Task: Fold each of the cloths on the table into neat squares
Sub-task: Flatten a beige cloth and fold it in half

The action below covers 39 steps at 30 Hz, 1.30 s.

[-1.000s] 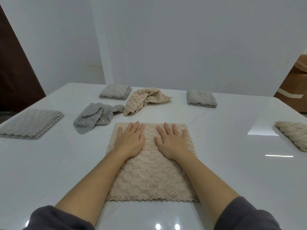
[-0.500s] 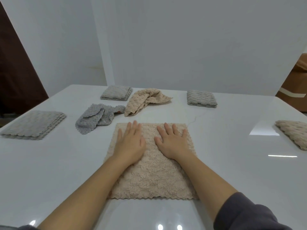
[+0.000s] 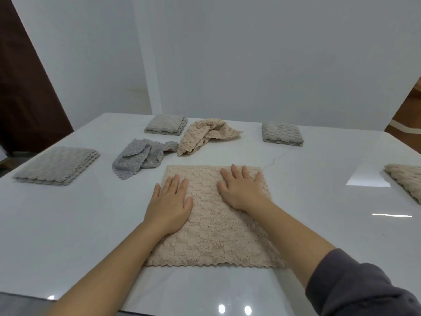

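A beige cloth (image 3: 211,229) lies spread flat on the white table (image 3: 68,236) in front of me. My left hand (image 3: 169,202) presses flat on its left edge, fingers straight. My right hand (image 3: 242,189) lies flat on its upper right part, fingers spread. Beyond it a crumpled grey cloth (image 3: 139,157) and a crumpled beige cloth (image 3: 204,135) lie loose. Folded grey cloths sit at the far left (image 3: 57,165), the back middle (image 3: 165,124) and the back right (image 3: 281,133).
Another beige cloth (image 3: 404,180) lies at the table's right edge, partly out of frame. A white wall stands behind the table, with a dark brown door at the left and a brown cardboard box (image 3: 407,115) at the right.
Both hands have slid apart over the beige cloth, the left one outward to its left edge and the right one toward its right side. The cloth stays flat.
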Each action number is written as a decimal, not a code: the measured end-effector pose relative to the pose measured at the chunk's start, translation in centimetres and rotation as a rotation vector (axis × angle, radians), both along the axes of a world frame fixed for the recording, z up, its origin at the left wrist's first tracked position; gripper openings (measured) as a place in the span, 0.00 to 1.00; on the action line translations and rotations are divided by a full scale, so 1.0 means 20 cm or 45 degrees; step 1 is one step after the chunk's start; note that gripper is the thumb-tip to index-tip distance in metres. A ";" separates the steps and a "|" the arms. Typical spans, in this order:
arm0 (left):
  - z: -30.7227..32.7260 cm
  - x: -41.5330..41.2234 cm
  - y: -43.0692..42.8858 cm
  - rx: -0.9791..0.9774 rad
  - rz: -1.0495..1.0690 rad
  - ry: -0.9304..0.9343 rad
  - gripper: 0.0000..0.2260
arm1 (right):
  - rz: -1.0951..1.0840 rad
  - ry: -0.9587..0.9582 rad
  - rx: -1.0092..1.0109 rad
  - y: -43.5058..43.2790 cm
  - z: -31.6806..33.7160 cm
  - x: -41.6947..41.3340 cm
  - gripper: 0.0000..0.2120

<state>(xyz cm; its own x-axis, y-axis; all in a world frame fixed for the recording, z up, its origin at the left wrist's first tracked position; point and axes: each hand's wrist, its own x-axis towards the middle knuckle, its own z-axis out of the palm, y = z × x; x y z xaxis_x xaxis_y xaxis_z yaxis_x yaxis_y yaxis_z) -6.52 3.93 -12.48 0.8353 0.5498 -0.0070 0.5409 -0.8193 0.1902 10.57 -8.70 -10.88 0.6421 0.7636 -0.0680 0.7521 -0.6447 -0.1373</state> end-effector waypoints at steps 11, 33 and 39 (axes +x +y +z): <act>0.01 -0.01 -0.01 0.018 0.010 -0.006 0.27 | 0.127 0.026 0.008 0.10 -0.02 -0.04 0.28; 0.01 -0.01 -0.02 0.028 0.025 0.002 0.27 | 0.140 0.003 0.026 -0.08 -0.05 -0.21 0.30; 0.01 -0.01 -0.02 0.027 0.009 0.007 0.27 | -0.011 0.024 0.010 -0.27 -0.03 -0.08 0.31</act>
